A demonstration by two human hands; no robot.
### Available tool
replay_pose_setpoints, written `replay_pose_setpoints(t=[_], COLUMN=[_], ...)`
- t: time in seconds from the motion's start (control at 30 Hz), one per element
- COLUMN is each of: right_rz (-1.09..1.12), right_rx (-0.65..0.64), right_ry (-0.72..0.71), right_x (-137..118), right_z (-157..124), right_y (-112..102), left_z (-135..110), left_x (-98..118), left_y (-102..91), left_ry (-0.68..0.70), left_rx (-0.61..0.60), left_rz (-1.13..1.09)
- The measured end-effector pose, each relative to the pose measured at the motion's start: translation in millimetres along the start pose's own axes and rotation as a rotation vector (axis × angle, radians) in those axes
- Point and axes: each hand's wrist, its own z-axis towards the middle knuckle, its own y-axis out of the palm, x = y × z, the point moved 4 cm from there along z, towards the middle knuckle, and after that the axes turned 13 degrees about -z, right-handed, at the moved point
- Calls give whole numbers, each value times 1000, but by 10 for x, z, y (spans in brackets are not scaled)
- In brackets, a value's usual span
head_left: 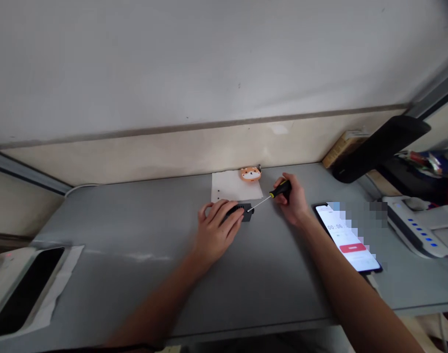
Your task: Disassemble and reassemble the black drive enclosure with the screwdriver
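My left hand (pixel 218 228) lies over a small dark grey plastic device (pixel 248 214) on the desk, its fingers holding the device down. The fingers hide much of the device's left part; a row of slots shows between them. My right hand (pixel 292 201) is closed around the black and yellow handle of a screwdriver (pixel 278 190). The thin metal shaft slants down to the left, and its tip meets the device's top near the right end. Whether the tip sits in a screw is too small to tell.
Behind the device lies a white paper (pixel 227 184) with small dark specks and an orange animal-face case (pixel 250 173). A phone (pixel 351 240) running a timer lies right of my right arm. Farther right stand a black cylinder (pixel 382 147) and a white power strip (pixel 415 230).
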Motion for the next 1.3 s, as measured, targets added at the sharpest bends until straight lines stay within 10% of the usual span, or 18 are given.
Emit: replay_pose_setpoints(t=[0.6, 0.97, 1.3], right_rz=[-71, -560, -429], right_rx=[78, -367, -115], right_ry=[-78, -460, -313], right_x=[-10, 150, 54], right_z=[-6, -256, -149], right_y=[-24, 447, 277], left_z=[14, -11, -131], left_x=[46, -221, -631], left_y=[-25, -169, -141], left_ry=[129, 208, -449], left_rx=[-58, -216, -203], left_rz=[84, -53, -612])
